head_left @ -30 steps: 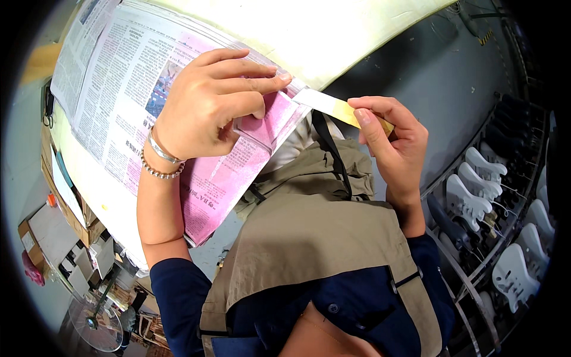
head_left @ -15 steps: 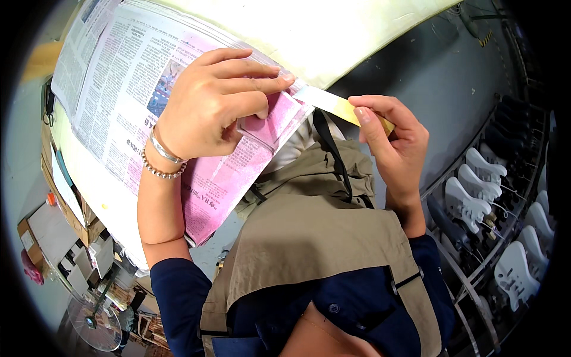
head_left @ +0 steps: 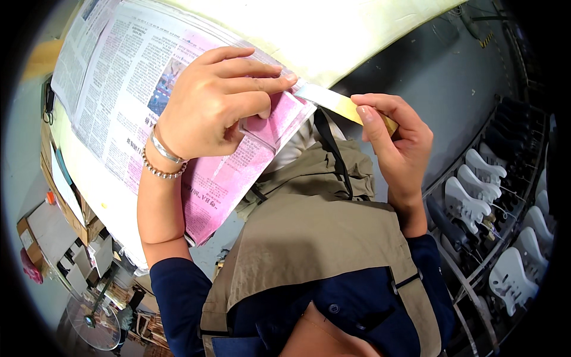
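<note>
My left hand (head_left: 217,101) rests on a pink-stained newspaper (head_left: 205,208) at the table's edge, its fingers stretched out and apart. One fingertip lies by the near end of a pale yellow strip that looks like tape (head_left: 330,102). Under this hand is a small pink flat piece (head_left: 279,119) with a thin grey line along one side; the palm hides part of it. My right hand (head_left: 399,140), to the right of the newspaper, pinches the strip's other end between thumb and fingers. Between the two hands the strip runs straight, past the table edge.
Several newspaper sheets (head_left: 113,71) are spread over the pale table (head_left: 333,35). A rack of white guitar-shaped bodies (head_left: 467,202) stands on the right. At the lower left are a fan (head_left: 95,321) and a grey surface with boxes. My brown apron (head_left: 315,238) lies close below the hands.
My right hand has moved slightly to the right and down with the strip. My left hand stays on the newspaper in nearly the same place.
</note>
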Motion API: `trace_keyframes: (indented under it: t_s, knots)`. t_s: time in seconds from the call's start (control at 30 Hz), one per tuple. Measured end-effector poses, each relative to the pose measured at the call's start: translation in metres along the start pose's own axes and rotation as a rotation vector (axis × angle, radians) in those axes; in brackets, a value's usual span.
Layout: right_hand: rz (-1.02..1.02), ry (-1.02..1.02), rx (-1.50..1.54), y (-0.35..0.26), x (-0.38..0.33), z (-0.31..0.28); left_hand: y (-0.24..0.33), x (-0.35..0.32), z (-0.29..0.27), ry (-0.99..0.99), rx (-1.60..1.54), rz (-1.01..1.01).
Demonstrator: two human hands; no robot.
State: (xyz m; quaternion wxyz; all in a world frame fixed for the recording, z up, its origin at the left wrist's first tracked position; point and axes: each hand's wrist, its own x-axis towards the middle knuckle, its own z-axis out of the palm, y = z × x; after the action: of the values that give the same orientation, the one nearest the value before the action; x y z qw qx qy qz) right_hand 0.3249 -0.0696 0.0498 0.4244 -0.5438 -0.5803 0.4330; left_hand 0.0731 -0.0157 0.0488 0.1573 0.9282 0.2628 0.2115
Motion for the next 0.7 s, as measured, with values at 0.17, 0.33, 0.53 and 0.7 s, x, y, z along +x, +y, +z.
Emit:
trace_keyframes:
  t_s: [0.17,0.33,0.53,0.7]
  knots:
    - [-0.012,-0.021,-0.023,0.0016,0.0005,-0.0003,-0.0005,0.0004,0.0011,0.005,0.011,0.008]
    - [-0.028,-0.024,-0.032,0.0009,0.0015,0.0001,0.0002,-0.0001,0.0008,0.010,0.010,0.004]
    - [-0.039,-0.016,-0.042,0.0019,0.0016,0.0006,0.0001,-0.0004,0.0015,0.011,0.006,0.000]
    - [-0.050,-0.027,-0.047,0.0022,0.0018,0.0012,0.0006,-0.0002,0.0012,0.017,0.008,-0.002]
